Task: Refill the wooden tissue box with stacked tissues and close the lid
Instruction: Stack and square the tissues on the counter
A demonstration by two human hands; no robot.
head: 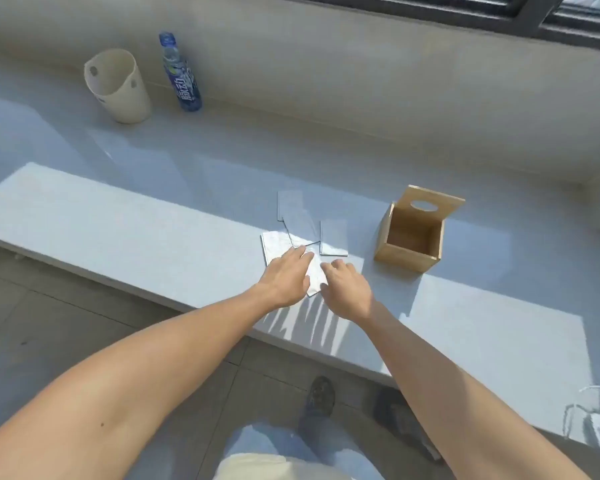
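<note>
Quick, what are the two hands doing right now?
Left hand: open, fingers flat on the white tissue, not gripping.
Right hand: open, at the tissue's edge, holding nothing.

Single head-worn view — looking forward and steeply down, near over the ledge (118,216).

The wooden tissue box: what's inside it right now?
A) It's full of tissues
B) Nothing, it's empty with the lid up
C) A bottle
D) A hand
B: the wooden tissue box shows only its bare wooden inside, its lid stands tipped up at the back, and the tissues lie on the ledge beside it.
</note>
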